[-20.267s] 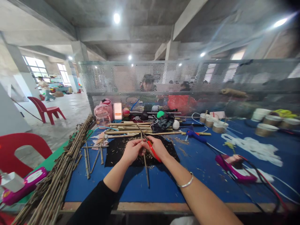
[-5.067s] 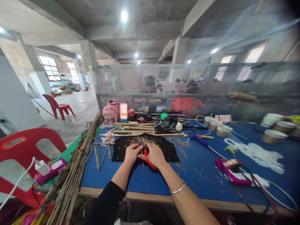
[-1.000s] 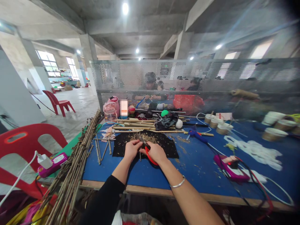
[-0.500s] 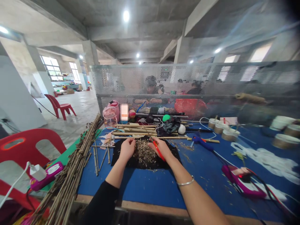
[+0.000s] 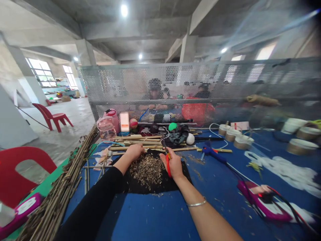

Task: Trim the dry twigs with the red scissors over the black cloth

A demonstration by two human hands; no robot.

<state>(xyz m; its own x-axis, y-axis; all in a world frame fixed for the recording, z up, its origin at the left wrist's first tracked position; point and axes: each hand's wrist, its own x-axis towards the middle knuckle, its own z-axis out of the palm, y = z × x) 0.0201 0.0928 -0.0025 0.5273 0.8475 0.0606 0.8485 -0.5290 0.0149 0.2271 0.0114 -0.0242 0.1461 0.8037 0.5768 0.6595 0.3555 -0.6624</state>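
My right hand [image 5: 174, 163] is closed round red-handled scissors [image 5: 167, 160], their blades pointing away toward a row of bamboo sticks [image 5: 140, 142]. My left hand [image 5: 134, 151] reaches to the far edge of a black cloth [image 5: 152, 184] and its fingers curl at those sticks; what it grips is hidden. A heap of small wood shavings [image 5: 147, 169] lies on the cloth between my hands.
A bundle of long thin twigs [image 5: 60, 194] runs along the blue table's [image 5: 155, 217] left edge. A blue glue gun [image 5: 212, 152], small tubs [image 5: 235, 139], a purple device [image 5: 260, 202] with cables and white cord lie to the right. People sit behind the mesh screen [image 5: 200, 87].
Both hands have moved apart and forward to the cloth's far edge, uncovering the shavings heap. The short stick held between them a second ago is no longer in view.
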